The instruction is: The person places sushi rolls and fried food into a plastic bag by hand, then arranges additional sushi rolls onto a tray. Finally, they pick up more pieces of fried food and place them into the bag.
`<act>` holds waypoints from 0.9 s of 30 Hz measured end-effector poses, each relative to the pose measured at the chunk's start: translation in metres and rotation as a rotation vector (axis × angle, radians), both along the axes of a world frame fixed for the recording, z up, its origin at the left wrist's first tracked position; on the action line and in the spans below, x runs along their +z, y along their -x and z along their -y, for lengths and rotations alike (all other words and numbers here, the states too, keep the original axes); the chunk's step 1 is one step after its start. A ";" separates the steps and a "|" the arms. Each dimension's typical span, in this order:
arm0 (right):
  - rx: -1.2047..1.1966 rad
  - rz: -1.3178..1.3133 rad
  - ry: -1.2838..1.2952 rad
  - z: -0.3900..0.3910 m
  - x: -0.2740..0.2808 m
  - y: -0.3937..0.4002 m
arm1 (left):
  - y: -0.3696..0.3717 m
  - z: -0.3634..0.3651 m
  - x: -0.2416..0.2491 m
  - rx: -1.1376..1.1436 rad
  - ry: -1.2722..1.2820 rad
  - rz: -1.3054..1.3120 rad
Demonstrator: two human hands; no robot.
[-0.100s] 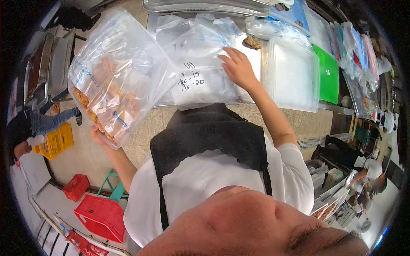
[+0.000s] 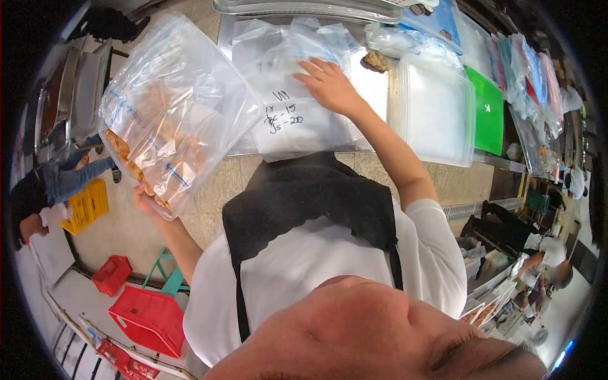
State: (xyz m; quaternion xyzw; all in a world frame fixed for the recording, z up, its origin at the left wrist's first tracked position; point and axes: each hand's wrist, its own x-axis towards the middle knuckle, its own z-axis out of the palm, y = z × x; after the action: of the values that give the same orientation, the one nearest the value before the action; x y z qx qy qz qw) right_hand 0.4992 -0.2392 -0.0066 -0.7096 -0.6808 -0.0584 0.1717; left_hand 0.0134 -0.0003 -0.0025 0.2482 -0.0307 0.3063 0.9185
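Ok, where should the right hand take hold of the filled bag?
Probably by its slack right-hand corner, coming from the right. On that side the filled bag narrows to loose clear film with no food showing in it, facing the right hand. The food lies toward the lower left, where the left hand grips.

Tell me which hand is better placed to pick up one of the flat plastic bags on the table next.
Probably the right hand: it is at the flat plastic bags, fingers extended, with no visible load. The left hand looks occupied, holding the filled bag by its lower edge.
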 end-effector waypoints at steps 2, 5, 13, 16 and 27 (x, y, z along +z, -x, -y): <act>0.057 -0.015 0.030 -0.029 -0.014 0.007 | 0.014 0.008 0.014 0.222 0.049 -0.292; -0.080 0.023 0.170 -0.056 -0.015 -0.009 | 0.003 0.023 0.036 0.462 0.103 -0.609; -0.246 -0.133 0.030 -0.084 0.005 -0.048 | 0.019 0.011 0.018 0.354 0.149 -0.574; -0.178 -0.384 -0.089 -0.063 0.038 -0.026 | -0.012 0.028 0.049 0.415 0.194 -0.744; -0.409 -1.355 0.269 0.075 0.083 0.038 | -0.130 0.035 -0.018 0.014 0.064 -0.813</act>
State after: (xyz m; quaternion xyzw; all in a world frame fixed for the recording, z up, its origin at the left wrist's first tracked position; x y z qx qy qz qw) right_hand 0.4611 -0.3143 0.0767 -0.7184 -0.2795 0.4477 0.4532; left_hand 0.1430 -0.0354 -0.0207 0.3206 0.3462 0.1904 0.8609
